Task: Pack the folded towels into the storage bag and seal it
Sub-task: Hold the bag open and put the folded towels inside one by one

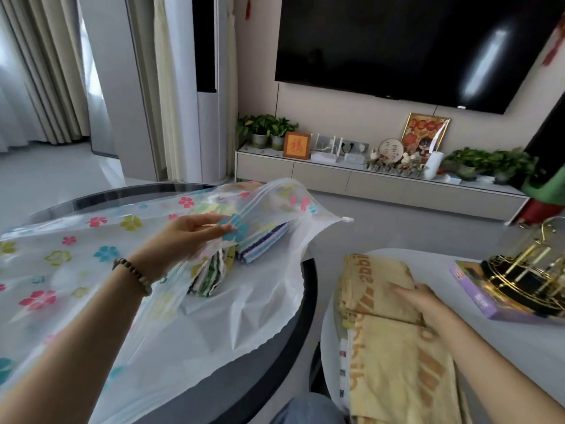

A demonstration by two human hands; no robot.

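A clear storage bag (91,258) printed with coloured flowers lies across the dark round table (269,371). My left hand (186,237) pinches the bag's upper flap and holds the mouth lifted open. Inside the bag sit a blue striped folded towel (264,244) and a green and white striped folded towel (211,275). A white zip slider (347,219) sticks out at the bag's far corner. My right hand (419,301) grips a folded yellow towel (379,283) with orange lettering on the white side table (458,255). Another folded yellow towel (400,368) lies beneath it.
A purple box (477,289) with a black and gold ornament (529,270) on it stands at the right of the side table. Beyond the tables is bare floor, then a low TV cabinet (367,179) with plants and frames under a wall-mounted screen.
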